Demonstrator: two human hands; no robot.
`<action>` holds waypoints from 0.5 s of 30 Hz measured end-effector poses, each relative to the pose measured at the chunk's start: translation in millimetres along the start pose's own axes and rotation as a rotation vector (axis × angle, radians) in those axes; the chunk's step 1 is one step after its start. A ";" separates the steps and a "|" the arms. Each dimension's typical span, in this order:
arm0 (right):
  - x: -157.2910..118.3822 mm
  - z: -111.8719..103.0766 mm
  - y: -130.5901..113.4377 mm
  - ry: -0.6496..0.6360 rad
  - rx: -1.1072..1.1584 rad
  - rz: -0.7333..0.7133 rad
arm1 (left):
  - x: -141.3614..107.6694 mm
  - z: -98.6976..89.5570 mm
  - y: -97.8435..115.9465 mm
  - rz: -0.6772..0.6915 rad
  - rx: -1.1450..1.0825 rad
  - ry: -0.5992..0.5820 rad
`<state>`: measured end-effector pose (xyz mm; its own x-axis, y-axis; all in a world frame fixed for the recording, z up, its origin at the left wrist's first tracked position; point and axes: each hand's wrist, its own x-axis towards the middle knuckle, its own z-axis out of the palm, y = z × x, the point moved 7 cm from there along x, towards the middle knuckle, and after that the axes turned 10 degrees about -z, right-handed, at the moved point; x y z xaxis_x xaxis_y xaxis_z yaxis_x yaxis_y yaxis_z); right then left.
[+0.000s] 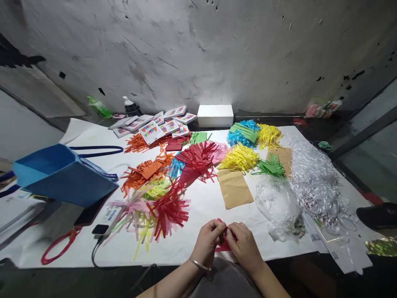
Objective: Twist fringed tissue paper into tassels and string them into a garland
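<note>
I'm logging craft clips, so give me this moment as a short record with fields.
left hand: pinching a red paper piece, bangle on wrist
right hand: pinching the same red paper piece
surface: white table cover
ahead of hands: fringed paper bundles in many colours, brown envelope
left side: blue bag
right side: white shredded strips
back: white box

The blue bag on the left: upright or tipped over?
Tipped over: the blue bag lies on its side on the table, handles stretched flat.

At six o'clock, the left hand (207,241) and right hand (243,244) are pinching a red paper piece (222,246); red fringed paper (169,209) is lying at nine o'clock of them.
</note>
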<state>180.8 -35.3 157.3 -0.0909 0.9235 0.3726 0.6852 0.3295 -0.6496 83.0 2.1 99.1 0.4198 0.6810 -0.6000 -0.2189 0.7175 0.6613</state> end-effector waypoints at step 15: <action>-2.4 -24.2 2.3 0.089 -0.011 -0.022 | -2.6 6.1 6.3 -0.078 -0.116 -0.064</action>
<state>200.1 -41.5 170.9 -0.0417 0.8945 0.4451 0.6914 0.3474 -0.6334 85.9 3.9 107.5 0.4942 0.6148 -0.6146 -0.2823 0.7822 0.5554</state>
